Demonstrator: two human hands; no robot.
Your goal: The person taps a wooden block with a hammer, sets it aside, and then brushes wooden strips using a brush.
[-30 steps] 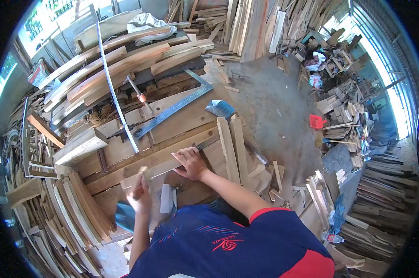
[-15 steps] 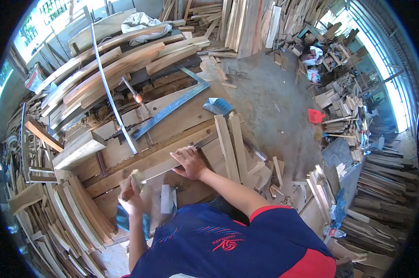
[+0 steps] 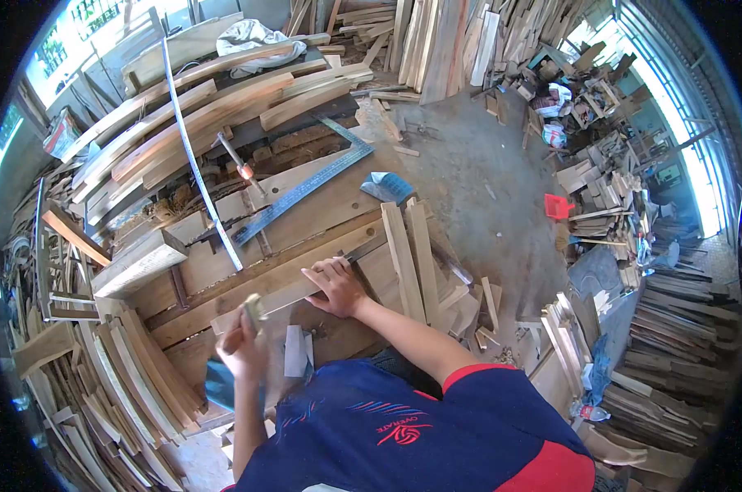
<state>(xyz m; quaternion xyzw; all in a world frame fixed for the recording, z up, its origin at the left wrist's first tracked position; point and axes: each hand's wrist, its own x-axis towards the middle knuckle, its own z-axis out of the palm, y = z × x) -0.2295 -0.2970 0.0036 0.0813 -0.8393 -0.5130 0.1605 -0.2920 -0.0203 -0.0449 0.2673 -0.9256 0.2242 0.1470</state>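
My left hand (image 3: pixel 241 351) is closed around a small tool with a pale block-like end (image 3: pixel 254 310). Motion blur hides what kind of tool it is. To the right of it, my right hand (image 3: pixel 336 285) lies palm down on a pale wooden strip (image 3: pixel 285 293), fingers bent over it, at the workbench. A dark narrow end (image 3: pixel 361 251) sticks out beyond my right fingers. Between my forearms stands a small whitish block (image 3: pixel 295 351). Two wooden battens (image 3: pixel 408 262) lean side by side just right of my right hand.
Across the bench lie a metal square (image 3: pixel 305 187), a long thin rule (image 3: pixel 189 148) and a clamp (image 3: pixel 241 168). Curved timber pieces (image 3: pixel 198 127) are stacked behind, more (image 3: pixel 137 369) at the left. A red container (image 3: pixel 559 206) and wood piles (image 3: pixel 682 344) stand on the right.
My left hand has moved slightly to the right with its tool, closer to my right hand. The right hand stays in place on the wooden strip.
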